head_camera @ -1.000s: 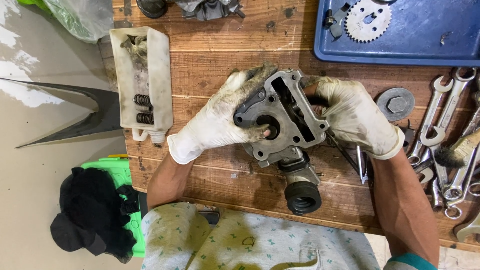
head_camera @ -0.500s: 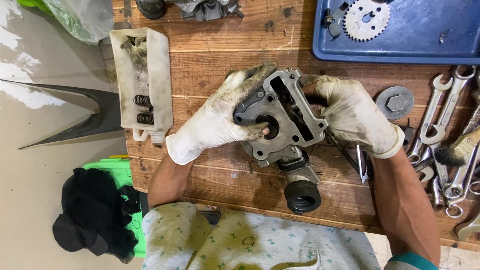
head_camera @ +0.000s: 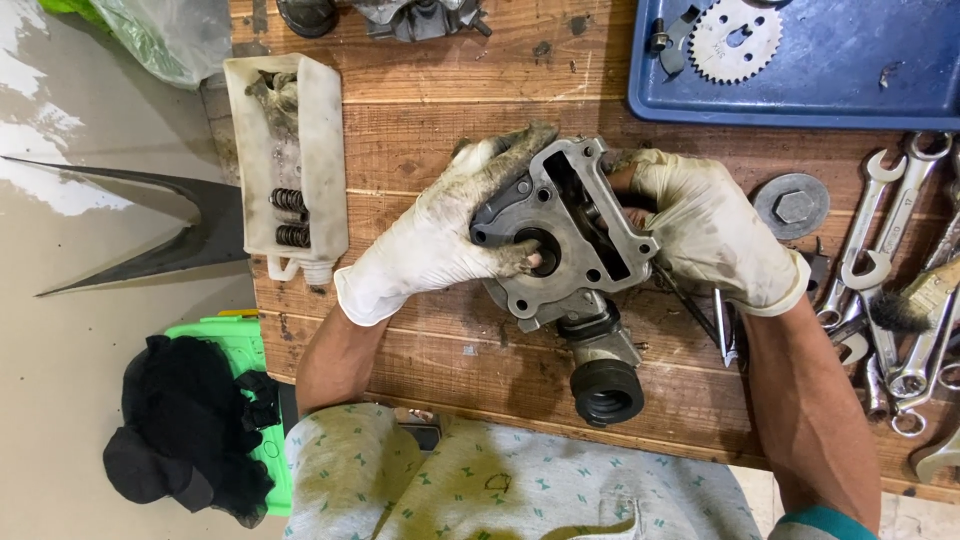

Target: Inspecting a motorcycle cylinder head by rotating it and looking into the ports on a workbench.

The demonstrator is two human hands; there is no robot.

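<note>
At the far left, a black cloth (head_camera: 175, 430) is lying bunched on a green plastic piece (head_camera: 240, 350) beside the wooden counter (head_camera: 440, 100), and a white plastic tub (head_camera: 288, 165) is sitting on the counter's left edge with dark coil springs (head_camera: 290, 215) resting inside it. Moving right, the left hand (head_camera: 440, 235), wearing a soiled white glove, is wrapping around the left side of a grey metal engine cylinder head (head_camera: 570, 240), its fingers curling over the top edge and its thumb pressing beside a round opening in the casting's face. The cylinder head is being held tilted near the middle of the counter, with a black rubber intake boot (head_camera: 607, 390) hanging from its lower end toward the person. The right hand (head_camera: 715, 230), also gloved, is closing on the right side of the same casting, fingers tucked behind it. Farther right, a round grey cap with a hex centre (head_camera: 792, 206) is lying flat on the counter, just below a blue tray (head_camera: 860, 80) that is holding a toothed sprocket (head_camera: 737, 38). At the right edge, several spanners (head_camera: 880, 250) are lying overlapped, with a brush (head_camera: 915, 300) resting across them.
</note>
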